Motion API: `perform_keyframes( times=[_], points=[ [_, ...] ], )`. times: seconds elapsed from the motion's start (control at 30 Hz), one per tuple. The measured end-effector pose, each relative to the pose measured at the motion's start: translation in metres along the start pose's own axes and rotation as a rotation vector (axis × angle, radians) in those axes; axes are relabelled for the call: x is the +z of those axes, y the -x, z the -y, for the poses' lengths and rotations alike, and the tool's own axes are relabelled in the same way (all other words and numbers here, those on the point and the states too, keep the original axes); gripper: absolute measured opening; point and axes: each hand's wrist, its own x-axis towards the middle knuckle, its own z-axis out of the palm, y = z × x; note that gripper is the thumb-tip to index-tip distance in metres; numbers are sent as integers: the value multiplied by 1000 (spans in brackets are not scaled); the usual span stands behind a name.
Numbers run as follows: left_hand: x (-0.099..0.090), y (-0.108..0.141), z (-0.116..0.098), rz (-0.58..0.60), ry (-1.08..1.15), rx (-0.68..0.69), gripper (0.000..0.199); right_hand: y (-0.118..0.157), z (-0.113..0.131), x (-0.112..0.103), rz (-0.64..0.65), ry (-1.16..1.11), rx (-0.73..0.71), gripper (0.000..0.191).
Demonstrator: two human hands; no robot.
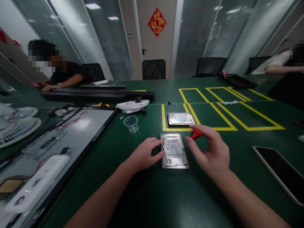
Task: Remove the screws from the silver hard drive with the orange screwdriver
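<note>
A silver hard drive (174,150) lies flat on the green table in front of me, label side up. My left hand (149,152) rests at its left edge, with the index finger and thumb stretched apart and their tips on the drive. Between the thumb and fingers of my right hand (210,147) is a small screwdriver with a red and black handle (196,135). Its thin shaft slants down to the drive's right edge; the exact contact of the tip is too small to make out. Just behind lies a second hard drive (180,118), apart from both hands.
A clear plastic cup (131,123) and a white plastic part (133,105) stand left of the drives. A large opened panel (95,122) fills the left side. On the right lies a phone (280,174). Yellow tape (201,129) marks the table. Two other people sit across it.
</note>
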Motion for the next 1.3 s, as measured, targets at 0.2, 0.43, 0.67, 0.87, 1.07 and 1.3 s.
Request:
perform_keyframes(
  times=[0.2, 0.43, 0.67, 0.87, 1.07, 1.3],
  points=[
    [0, 0, 0, 3, -8, -1, 50, -1, -1, 2, -8, -15, -19, 57],
    [1, 0, 2, 4, -17, 7, 49, 0, 1, 1, 8, -67, 14, 58],
    [2, 0, 2, 5, -6, -3, 51, -1, -2, 0, 16, -12, -29, 56],
    [2, 0, 2, 6, -6, -6, 51, 3, 1, 1, 10, -18, 19, 62],
    [1, 0, 2, 3, 4, -5, 50, 2, 2, 1, 18, -42, 28, 59],
    [2, 0, 3, -4, 2, 8, 51, -3, 1, 2, -6, 37, -80, 54]
  ],
)
